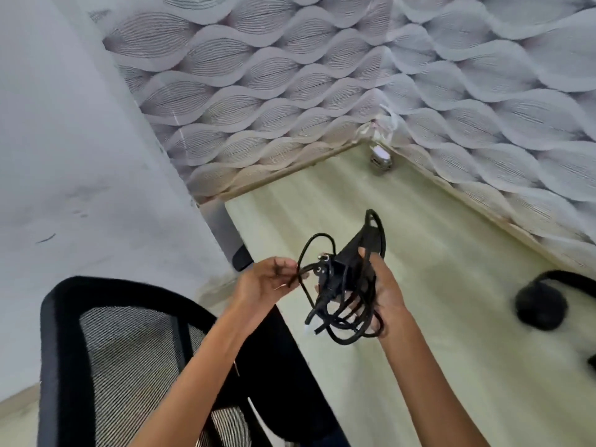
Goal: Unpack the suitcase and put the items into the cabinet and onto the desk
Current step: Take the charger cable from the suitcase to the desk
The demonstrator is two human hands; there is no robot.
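A black power adapter with a tangled black cable (346, 279) hangs in the air above the pale desk (435, 285). My right hand (383, 291) cups the adapter block and the bundle of loops from the right. My left hand (267, 282) pinches the plug end of the cable at the left of the bundle. Both hands are over the desk's front left part. The suitcase and the cabinet are out of view.
A black mesh office chair (129, 359) stands at the lower left, its back against the desk edge. A black round object (540, 308) lies on the desk at the right. A small shiny object (381, 158) sits in the far corner by the patterned wall.
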